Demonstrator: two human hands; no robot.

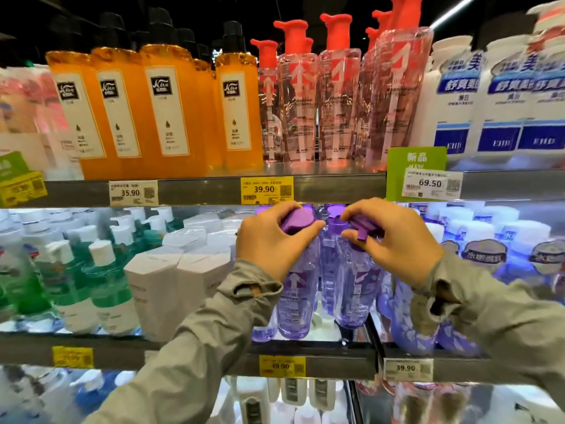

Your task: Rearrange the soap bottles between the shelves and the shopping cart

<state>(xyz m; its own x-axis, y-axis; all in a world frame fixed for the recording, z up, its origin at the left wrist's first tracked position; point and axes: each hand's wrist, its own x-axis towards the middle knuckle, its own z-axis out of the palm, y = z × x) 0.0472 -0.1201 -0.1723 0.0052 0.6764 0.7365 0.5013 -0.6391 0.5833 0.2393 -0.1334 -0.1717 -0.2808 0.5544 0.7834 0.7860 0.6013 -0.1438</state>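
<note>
Two clear purple soap bottles stand on the middle shelf (308,351). My left hand (269,240) grips the purple pump cap of the left purple bottle (295,301). My right hand (394,237) grips the pump cap of the right purple bottle (354,298). Another purple bottle (331,240) stands between and behind them. Both held bottles are upright, their bases at the shelf's front. No shopping cart is in view.
The upper shelf (198,191) holds orange bottles (171,111), clear bottles with red pumps (301,102) and white bottles (452,108). On the middle shelf are green bottles (67,270) and white boxes (171,276) at left, white pump bottles (501,240) at right. More bottles fill the bottom shelf.
</note>
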